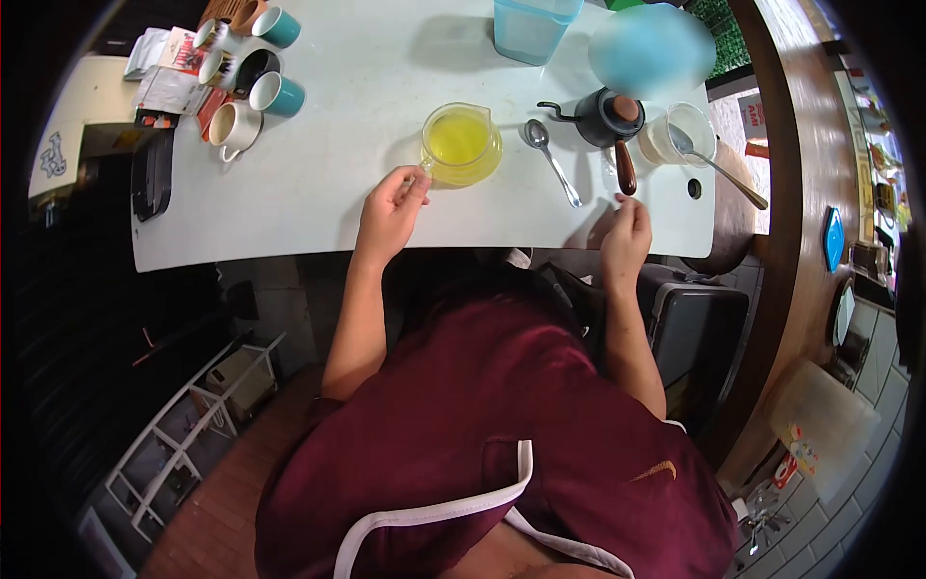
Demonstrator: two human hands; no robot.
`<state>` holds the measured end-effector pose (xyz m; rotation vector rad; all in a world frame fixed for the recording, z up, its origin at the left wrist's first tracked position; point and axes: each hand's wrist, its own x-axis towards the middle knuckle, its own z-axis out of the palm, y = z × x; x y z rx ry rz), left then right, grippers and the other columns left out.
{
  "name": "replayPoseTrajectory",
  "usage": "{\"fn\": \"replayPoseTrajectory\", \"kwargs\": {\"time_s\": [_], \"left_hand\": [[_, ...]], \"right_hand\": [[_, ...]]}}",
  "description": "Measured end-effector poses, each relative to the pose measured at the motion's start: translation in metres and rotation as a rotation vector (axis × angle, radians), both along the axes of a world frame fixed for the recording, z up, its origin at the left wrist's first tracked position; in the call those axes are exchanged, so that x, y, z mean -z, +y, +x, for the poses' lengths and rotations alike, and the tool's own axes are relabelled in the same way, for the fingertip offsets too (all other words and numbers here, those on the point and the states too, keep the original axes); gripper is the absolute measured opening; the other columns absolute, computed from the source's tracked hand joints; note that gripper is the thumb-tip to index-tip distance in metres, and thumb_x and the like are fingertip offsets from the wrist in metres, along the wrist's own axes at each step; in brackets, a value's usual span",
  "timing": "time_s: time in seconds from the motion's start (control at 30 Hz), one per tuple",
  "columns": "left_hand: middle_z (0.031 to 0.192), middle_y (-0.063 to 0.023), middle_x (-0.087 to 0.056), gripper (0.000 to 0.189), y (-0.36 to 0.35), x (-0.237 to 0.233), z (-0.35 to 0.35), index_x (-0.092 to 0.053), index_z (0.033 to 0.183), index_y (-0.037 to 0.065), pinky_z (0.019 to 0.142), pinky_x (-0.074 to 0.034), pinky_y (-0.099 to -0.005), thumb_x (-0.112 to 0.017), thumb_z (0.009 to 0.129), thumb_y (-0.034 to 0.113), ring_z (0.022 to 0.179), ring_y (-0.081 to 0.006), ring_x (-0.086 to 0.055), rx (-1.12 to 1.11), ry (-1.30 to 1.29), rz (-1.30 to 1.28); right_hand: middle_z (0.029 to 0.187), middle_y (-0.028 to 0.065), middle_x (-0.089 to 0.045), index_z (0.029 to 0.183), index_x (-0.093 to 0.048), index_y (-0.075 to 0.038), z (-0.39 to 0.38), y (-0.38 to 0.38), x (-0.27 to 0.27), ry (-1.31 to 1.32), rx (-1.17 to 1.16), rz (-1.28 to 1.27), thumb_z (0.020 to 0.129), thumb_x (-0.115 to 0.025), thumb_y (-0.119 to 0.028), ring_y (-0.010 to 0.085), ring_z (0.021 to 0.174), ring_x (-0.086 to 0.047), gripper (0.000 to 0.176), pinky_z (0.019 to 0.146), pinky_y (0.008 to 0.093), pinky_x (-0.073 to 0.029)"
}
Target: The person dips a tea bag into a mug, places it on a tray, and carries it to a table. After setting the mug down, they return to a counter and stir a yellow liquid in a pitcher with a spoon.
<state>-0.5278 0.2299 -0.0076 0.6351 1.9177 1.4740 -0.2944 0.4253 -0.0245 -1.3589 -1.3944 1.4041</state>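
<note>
A clear glass jug with yellow-green liquid stands upright on the white table. The fingers of my left hand are closed on its handle, at the jug's near left side. My right hand is over the table's front edge with its fingers curled together and nothing visible in them. Just beyond its fingertips is the wooden handle of a black gooseneck kettle. A metal spoon lies between the jug and the kettle. To the kettle's right, a clear container has a long-handled spoon leaning in it.
Several cups stand at the back left, among them a teal cup and a cream mug, beside small packets. A light-blue container and a blurred round blue object are at the back. A wooden beam runs along the right.
</note>
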Motion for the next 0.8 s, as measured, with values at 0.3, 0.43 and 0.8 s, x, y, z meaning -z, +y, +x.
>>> {"fn": "replayPoseTrajectory", "kwargs": {"time_s": [0.3,0.43,0.8], "left_hand": [[0.071,0.0047,-0.044,0.025,0.006,0.002,-0.032,-0.053,0.089,0.004,0.063,-0.037,-0.0211,-0.051,0.099,0.027,0.066,-0.0053,-0.039,0.356,-0.084,0.095],[0.07,0.0052,-0.04,0.026,0.005,0.002,-0.041,-0.053,0.088,0.004,0.059,-0.033,-0.0218,-0.051,0.099,0.027,0.065,-0.0054,-0.034,0.372,-0.072,0.089],[0.07,0.0074,-0.037,0.023,-0.02,0.004,-0.088,-0.053,0.085,0.006,0.06,-0.029,-0.02,-0.049,0.1,0.023,0.066,-0.0037,-0.031,0.357,-0.162,0.29]], "right_hand": [[0.087,0.0113,-0.055,0.096,-0.068,-0.006,-0.027,-0.021,-0.008,-0.644,-0.202,0.296,0.075,-0.075,-0.024,0.0224,0.073,-0.056,0.028,0.068,0.0336,-0.047],[0.087,0.0134,-0.054,0.097,-0.067,-0.004,-0.03,-0.023,-0.009,-0.714,-0.275,0.261,0.078,-0.072,-0.022,0.0263,0.075,-0.056,0.026,0.07,0.0352,-0.047],[0.083,0.0086,-0.065,0.098,-0.058,0.004,-0.041,-0.062,-0.086,-0.142,-0.091,0.497,0.097,-0.05,-0.01,0.0112,0.072,-0.06,0.016,0.068,0.0242,-0.047]]}}
